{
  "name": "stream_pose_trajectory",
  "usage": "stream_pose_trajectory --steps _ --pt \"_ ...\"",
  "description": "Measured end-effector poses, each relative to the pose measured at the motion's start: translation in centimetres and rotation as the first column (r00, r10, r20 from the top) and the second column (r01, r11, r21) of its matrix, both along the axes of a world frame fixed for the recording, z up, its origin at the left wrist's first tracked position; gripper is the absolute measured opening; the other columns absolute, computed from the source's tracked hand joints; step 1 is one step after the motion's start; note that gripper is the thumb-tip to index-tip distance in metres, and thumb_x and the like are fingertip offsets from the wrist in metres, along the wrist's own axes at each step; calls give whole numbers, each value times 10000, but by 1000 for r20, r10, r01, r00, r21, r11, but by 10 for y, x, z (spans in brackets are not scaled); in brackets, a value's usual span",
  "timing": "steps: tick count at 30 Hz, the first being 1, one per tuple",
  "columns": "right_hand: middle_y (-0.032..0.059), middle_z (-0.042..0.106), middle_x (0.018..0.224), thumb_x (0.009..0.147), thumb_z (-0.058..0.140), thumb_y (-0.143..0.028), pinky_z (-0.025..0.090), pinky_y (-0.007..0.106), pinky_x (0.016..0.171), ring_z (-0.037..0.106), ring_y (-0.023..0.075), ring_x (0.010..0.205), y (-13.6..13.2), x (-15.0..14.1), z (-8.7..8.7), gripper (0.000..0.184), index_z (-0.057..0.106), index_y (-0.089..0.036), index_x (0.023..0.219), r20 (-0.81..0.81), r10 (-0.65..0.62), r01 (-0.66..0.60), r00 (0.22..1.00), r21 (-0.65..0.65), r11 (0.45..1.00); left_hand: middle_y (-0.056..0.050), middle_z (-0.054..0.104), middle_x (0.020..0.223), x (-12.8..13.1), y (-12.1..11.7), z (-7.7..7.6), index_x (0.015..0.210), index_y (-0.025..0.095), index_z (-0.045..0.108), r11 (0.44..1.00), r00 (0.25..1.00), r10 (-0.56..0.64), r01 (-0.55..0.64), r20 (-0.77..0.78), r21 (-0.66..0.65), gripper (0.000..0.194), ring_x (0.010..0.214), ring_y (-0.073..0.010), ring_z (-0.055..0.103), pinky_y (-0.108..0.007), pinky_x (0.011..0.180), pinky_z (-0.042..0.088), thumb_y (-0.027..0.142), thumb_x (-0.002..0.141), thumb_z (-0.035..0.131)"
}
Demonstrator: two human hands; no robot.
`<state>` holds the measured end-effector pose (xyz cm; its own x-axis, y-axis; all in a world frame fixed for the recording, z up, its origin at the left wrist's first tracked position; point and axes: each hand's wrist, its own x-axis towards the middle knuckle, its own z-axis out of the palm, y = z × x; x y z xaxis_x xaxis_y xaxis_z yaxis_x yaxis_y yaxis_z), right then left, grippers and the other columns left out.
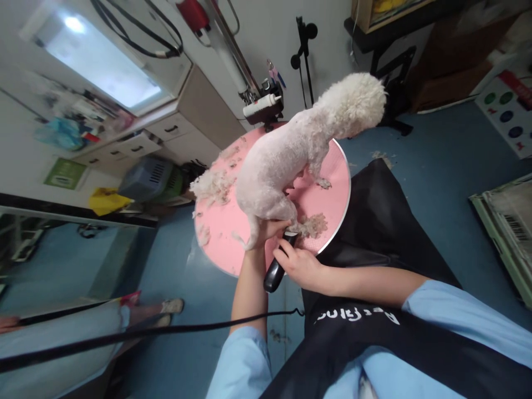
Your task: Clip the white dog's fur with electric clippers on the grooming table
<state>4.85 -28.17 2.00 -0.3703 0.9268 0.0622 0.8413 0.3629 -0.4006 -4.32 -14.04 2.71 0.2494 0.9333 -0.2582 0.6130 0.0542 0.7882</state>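
Note:
A white dog (274, 160) with a close-clipped body and a fluffy head stands on a round pink grooming table (220, 244), its head turned away to the right. My left hand (268, 230) is closed around its hind leg near the tail, with part of the fingers hidden behind the leg. In my right hand (301, 267) is a black hair clipper (275, 274), its blade end against the lower hind leg. Beside that paw lies a clump of greyish cut fur (315, 224). More white fur (211, 185) is heaped at the table's left side.
Behind the table stands a metal grooming arm (233, 50) with a holder carrying a white bottle (261, 104). A black cord (187, 326) crosses above my left forearm. Another person's legs (145, 313) show at lower left. A pet carrier (147, 177) sits by the cabinet.

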Motion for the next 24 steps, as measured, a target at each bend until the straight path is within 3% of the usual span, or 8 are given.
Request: stream_pose_trajectory --steps 3,7,13,15,19,24 --pt "193 501 1464 943 378 -90 617 314 682 741 220 849 1 1 3 441 482 -177 1363 -28 -1 2 1000 24 1000 -52 724 791 3 -4 7 579 192 626 1000 1000 -13 13 -21 27 207 954 -234 638 -337 974 450 91 678 777" --pt "197 491 1471 950 383 -98 611 295 692 740 217 873 6 2 0 429 484 -168 1361 -2 -27 27 1000 9 1000 -44 726 750 8 -6 11 553 204 590 998 998 -32 35 -54 48 245 929 -230 668 -318 928 487 88 698 750" --pt "191 505 1460 969 344 -105 610 291 674 740 206 861 2 4 3 438 461 -161 1387 40 38 -39 998 15 999 -54 779 847 7 -9 15 619 222 645 995 992 -79 85 -96 57 151 963 -223 691 -304 927 523 161 723 734" --pt "187 491 1474 974 340 -109 613 297 698 736 208 895 4 6 4 444 451 -177 1399 30 25 -25 999 14 1000 -59 766 757 5 -10 14 575 223 640 993 983 -100 109 -152 50 189 908 -231 702 -297 870 531 216 744 723" --pt "221 473 1475 976 384 -140 619 317 713 733 237 946 7 9 -1 414 471 -149 1380 65 35 -29 997 -83 996 -58 625 477 1 -11 9 423 208 534 996 969 -84 86 -232 -3 407 598 -208 645 -289 583 484 338 782 677" --pt "222 486 1459 962 388 -110 619 327 707 736 227 910 -3 13 1 422 478 -167 1371 31 90 -86 995 -118 989 -61 718 653 2 -12 8 551 190 646 992 982 -120 125 -142 28 228 673 -195 633 -285 611 475 331 692 758"
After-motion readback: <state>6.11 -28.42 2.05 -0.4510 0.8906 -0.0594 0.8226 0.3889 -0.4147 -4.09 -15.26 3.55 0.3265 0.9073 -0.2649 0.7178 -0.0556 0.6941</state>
